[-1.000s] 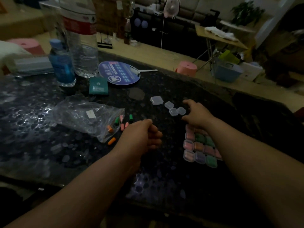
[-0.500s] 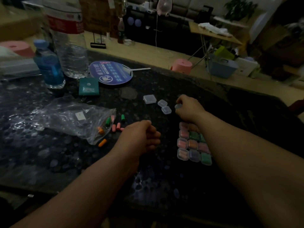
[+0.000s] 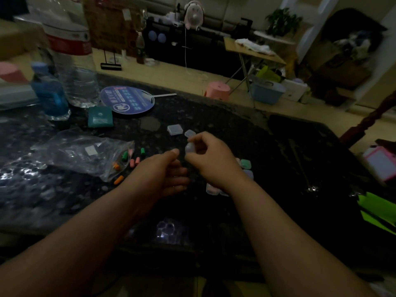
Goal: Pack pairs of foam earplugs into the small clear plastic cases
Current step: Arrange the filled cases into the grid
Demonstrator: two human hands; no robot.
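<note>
My right hand [image 3: 211, 156] pinches a small clear plastic case [image 3: 190, 147] just above the dark table, close to my left hand [image 3: 159, 173]. The left hand's fingers are curled, thumb up; whether it holds earplugs is hidden. Two more clear cases [image 3: 175, 129] [image 3: 189, 133] lie behind the hands. Loose orange, pink and green foam earplugs [image 3: 130, 160] spill from the mouth of a clear plastic bag [image 3: 85, 154] to the left. Filled cases [image 3: 245, 164] lie under and beside my right wrist, mostly hidden.
At the back left stand a big water bottle [image 3: 75, 67] and a small blue bottle [image 3: 50, 93]. A round blue fan [image 3: 127, 99] and a teal pouch [image 3: 100, 120] lie near them. The table edge [image 3: 235, 108] runs diagonally behind. Green paper [image 3: 377, 211] lies at right.
My right hand has lifted a clear case from the group behind and drawn it back toward the left hand. The left hand rose slightly. The view shifted.
</note>
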